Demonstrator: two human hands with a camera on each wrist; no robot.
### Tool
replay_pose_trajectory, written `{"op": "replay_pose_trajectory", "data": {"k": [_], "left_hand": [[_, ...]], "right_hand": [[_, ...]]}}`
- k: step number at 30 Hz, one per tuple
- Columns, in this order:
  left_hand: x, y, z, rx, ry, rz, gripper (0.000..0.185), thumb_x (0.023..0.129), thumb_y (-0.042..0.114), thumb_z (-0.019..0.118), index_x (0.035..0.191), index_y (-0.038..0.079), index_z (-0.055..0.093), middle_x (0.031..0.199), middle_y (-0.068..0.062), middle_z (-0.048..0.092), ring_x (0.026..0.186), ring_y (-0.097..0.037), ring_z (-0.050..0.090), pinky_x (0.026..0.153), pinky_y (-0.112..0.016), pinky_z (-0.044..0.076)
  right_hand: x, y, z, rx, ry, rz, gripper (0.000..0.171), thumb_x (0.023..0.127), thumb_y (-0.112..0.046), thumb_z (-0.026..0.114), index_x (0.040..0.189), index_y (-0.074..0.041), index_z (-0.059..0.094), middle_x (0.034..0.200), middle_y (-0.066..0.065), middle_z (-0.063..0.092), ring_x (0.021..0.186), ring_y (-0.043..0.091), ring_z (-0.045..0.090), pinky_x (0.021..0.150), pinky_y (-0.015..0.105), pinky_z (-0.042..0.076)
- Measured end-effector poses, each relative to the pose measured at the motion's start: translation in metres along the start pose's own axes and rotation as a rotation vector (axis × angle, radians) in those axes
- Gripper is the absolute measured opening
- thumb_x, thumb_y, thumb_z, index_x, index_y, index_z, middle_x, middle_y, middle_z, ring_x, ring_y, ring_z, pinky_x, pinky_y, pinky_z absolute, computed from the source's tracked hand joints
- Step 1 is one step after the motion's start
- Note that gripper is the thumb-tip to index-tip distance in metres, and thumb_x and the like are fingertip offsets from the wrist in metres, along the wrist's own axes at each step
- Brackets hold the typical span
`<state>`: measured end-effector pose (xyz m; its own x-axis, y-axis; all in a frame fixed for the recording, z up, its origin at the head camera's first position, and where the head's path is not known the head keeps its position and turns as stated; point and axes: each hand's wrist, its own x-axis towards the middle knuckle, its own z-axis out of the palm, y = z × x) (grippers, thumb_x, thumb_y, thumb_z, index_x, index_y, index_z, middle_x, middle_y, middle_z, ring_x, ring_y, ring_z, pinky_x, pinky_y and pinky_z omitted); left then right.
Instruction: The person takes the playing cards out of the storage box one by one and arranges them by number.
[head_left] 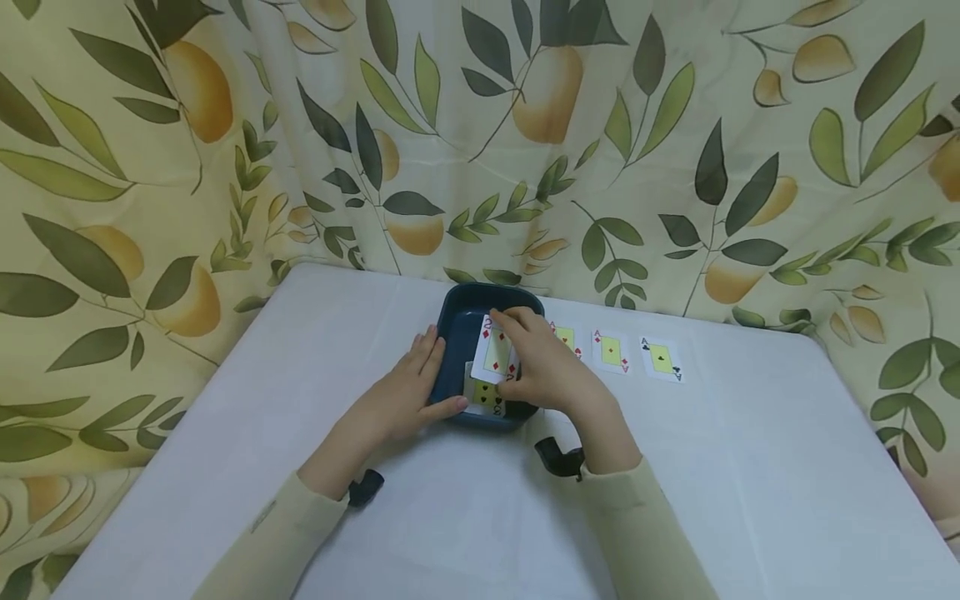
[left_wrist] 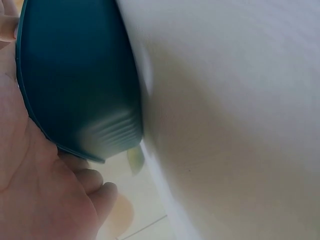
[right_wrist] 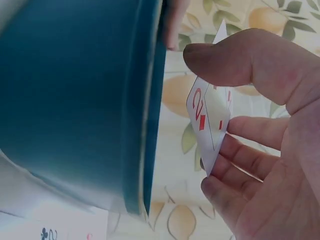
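Observation:
A dark blue tray (head_left: 453, 310) stands on the white table (head_left: 480, 517) near its far edge, with playing cards (head_left: 487, 398) lying inside. My left hand (head_left: 417, 385) rests against the tray's left wall (left_wrist: 80, 85), fingers straight and thumb at the near rim. My right hand (head_left: 542, 360) pinches the two of diamonds (head_left: 495, 352) above the tray; the right wrist view shows thumb and fingers gripping that card (right_wrist: 210, 120) beside the tray wall (right_wrist: 75, 100).
Three aces lie face up in a row right of the tray (head_left: 566, 337) (head_left: 611, 351) (head_left: 662, 359). A leaf-and-lemon patterned curtain (head_left: 675, 150) hangs right behind the table. The table's edges drop off at left and right.

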<state>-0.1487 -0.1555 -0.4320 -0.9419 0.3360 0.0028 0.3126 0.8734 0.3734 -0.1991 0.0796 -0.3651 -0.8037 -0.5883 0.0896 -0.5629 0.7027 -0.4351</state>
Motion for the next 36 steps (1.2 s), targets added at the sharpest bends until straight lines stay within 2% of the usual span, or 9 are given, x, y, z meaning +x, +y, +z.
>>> {"op": "replay_pose_trajectory", "data": {"k": [4,10,19,28,36], "left_hand": [[-0.001,0.000,0.000,-0.014,0.004,-0.002,0.103,0.092,0.071,0.049,0.159,0.001,0.011,0.168,-0.013,-0.005,0.154,-0.035,0.005,0.120,-0.050,0.021],[-0.005,0.003,0.002,-0.027,0.001,-0.021,0.103,0.092,0.070,0.051,0.159,0.003,0.011,0.168,-0.011,-0.006,0.155,-0.031,0.003,0.120,-0.048,0.021],[-0.005,0.005,0.001,-0.039,-0.002,-0.021,0.100,0.094,0.067,0.051,0.159,0.004,0.009,0.168,-0.009,-0.008,0.155,-0.029,0.001,0.121,-0.048,0.020],[-0.005,0.004,0.003,-0.040,0.024,-0.002,0.101,0.093,0.066,0.053,0.159,0.001,0.012,0.168,-0.014,-0.003,0.154,-0.033,0.004,0.120,-0.050,0.021],[-0.004,0.004,0.004,-0.041,0.013,-0.015,0.101,0.093,0.069,0.050,0.159,0.004,0.008,0.168,-0.009,-0.007,0.155,-0.029,0.001,0.121,-0.048,0.019]], "right_hand": [[-0.003,0.004,-0.005,-0.007,0.011,0.002,0.097,0.074,-0.019,0.084,0.156,-0.013,0.034,0.150,0.008,0.039,0.133,0.026,0.040,0.107,0.045,0.046],[-0.016,0.021,-0.022,-0.034,-0.032,0.017,0.100,0.072,-0.019,0.087,0.156,-0.015,0.034,0.152,0.007,0.038,0.133,0.027,0.040,0.104,0.045,0.049],[-0.030,0.051,-0.047,-0.157,-0.066,0.009,0.101,0.068,-0.016,0.088,0.153,-0.009,0.036,0.148,0.010,0.040,0.129,0.028,0.042,0.101,0.047,0.050],[-0.040,0.070,-0.055,-0.200,-0.100,0.089,0.100,0.065,-0.014,0.087,0.152,-0.008,0.038,0.148,0.011,0.041,0.125,0.028,0.042,0.098,0.046,0.052],[-0.058,0.084,-0.054,-0.209,-0.129,0.153,0.097,0.067,-0.013,0.087,0.151,-0.009,0.040,0.147,0.012,0.042,0.127,0.031,0.043,0.099,0.051,0.051]]}}
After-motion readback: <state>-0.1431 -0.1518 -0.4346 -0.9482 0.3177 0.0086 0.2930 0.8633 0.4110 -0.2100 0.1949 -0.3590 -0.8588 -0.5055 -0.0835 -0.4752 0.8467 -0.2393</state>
